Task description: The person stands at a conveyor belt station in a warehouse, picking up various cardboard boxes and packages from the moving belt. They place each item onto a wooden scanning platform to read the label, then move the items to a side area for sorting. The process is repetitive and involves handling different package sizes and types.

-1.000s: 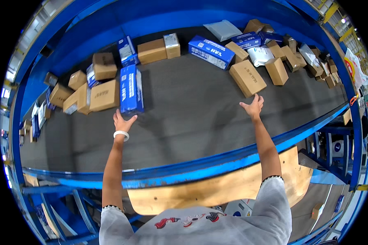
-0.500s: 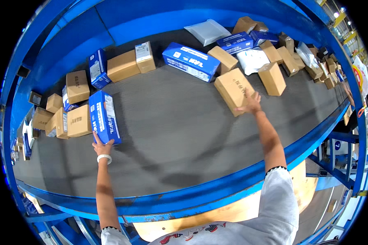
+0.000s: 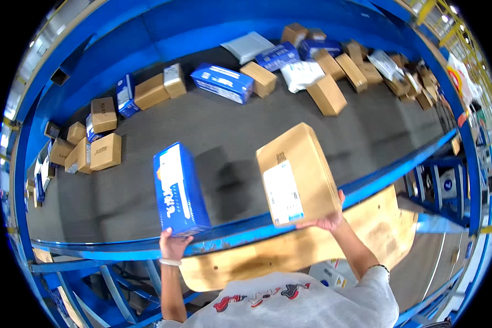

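Observation:
My left hand point(image 3: 174, 244) grips the lower end of a blue box point(image 3: 179, 188) with white print, held up near the belt's front edge. Only part of the thumb and fingers shows; the rest is behind the box. To the right, my right hand point(image 3: 329, 217) holds a brown cardboard box point(image 3: 298, 172) by its lower right corner, fingers under the bottom edge. A white label point(image 3: 283, 192) covers part of that carton's face. Both boxes are tilted and stand apart, with a shadow on the belt between them.
Behind them runs a dark conveyor belt point(image 3: 147, 202) with a blue rim point(image 3: 240, 236). Along its far side lie another blue box point(image 3: 222, 83), a white bag point(image 3: 302, 75), a grey mailer point(image 3: 247, 47) and several cartons. A wooden board point(image 3: 224, 268) lies before me.
Both boxes have come off the belt and toward me, the brown one now showing its label. The blue box has moved right, away from the cartons at left.

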The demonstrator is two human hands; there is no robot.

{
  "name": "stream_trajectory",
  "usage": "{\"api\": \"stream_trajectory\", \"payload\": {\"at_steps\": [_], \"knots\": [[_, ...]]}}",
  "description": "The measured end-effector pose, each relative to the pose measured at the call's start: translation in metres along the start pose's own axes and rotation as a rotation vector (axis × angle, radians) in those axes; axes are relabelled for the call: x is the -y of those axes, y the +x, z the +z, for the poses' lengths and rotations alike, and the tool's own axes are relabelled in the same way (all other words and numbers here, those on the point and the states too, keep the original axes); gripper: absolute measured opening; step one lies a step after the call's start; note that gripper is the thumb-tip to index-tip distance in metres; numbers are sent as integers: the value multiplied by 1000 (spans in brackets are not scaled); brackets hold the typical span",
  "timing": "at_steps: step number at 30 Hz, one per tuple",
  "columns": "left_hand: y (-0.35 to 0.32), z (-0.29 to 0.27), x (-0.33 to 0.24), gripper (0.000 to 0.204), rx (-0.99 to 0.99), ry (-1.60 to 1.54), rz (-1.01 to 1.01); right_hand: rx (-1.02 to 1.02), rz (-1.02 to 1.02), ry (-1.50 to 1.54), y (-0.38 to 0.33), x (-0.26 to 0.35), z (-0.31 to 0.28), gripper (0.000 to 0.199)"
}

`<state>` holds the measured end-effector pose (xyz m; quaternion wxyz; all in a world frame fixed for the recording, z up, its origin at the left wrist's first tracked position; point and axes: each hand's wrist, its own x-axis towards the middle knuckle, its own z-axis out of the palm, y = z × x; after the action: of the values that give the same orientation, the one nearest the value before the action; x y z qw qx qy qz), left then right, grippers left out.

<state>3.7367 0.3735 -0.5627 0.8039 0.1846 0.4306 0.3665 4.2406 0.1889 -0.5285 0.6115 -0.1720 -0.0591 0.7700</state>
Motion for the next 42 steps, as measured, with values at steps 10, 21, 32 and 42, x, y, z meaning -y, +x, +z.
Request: {"api": "stream_trajectory", "payload": {"at_steps": [10, 21, 32, 42], "knots": [[-95, 137, 227, 89, 470, 295, -358, -225, -316, 361, -332, -174, -99, 74], [-105, 240, 260, 91, 788, 693, -257, -1205, -539, -414, -400, -81, 15, 103], [-30, 301, 243, 101, 1086, 1116, -168, -1642, -1726, 284, -483, -210, -51, 64], [-73, 328, 323, 59, 525, 1237, 236, -1700, -1927, 270, -555, -131, -42, 63]]}}
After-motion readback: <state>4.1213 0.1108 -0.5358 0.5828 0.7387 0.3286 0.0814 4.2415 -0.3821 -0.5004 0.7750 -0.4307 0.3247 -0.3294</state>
